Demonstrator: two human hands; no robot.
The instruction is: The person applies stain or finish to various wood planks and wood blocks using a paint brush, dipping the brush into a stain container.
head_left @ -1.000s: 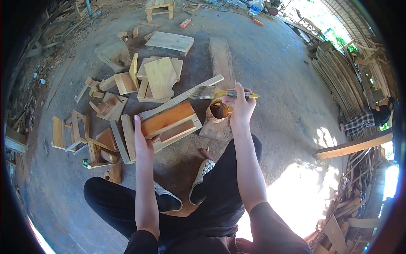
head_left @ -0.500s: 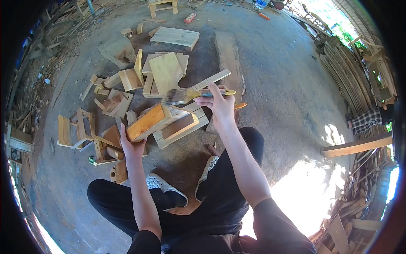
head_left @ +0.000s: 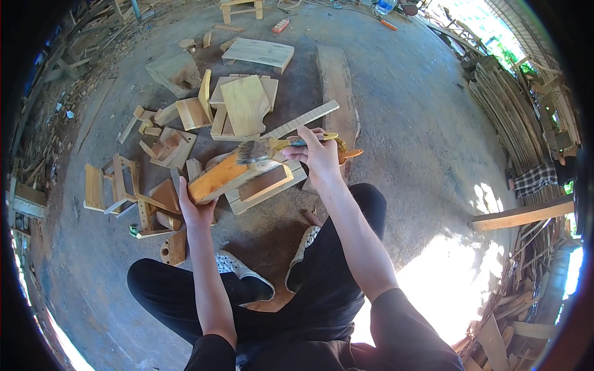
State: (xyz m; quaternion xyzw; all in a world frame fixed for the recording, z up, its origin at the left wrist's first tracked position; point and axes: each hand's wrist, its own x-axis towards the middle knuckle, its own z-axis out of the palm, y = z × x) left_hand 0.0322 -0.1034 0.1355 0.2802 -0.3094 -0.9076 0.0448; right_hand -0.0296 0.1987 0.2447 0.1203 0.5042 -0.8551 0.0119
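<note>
The left grip (head_left: 199, 213) is grasping a boxy, orange-toned wooden piece (head_left: 215, 179), tilted above the rough grey floor (head_left: 408, 136). The right grip (head_left: 320, 162) is clasping a flat paintbrush (head_left: 272, 147), its dark bristles apparently touching the wood's upper end. A pale, notched board (head_left: 243, 104) is lying beyond.

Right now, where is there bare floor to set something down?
The widest bare floor lies between the long plank and the stacked boards at right; a narrower strip separates that plank from the pale board. It is crowded beyond the left hand, where wooden pieces lie close together.
</note>
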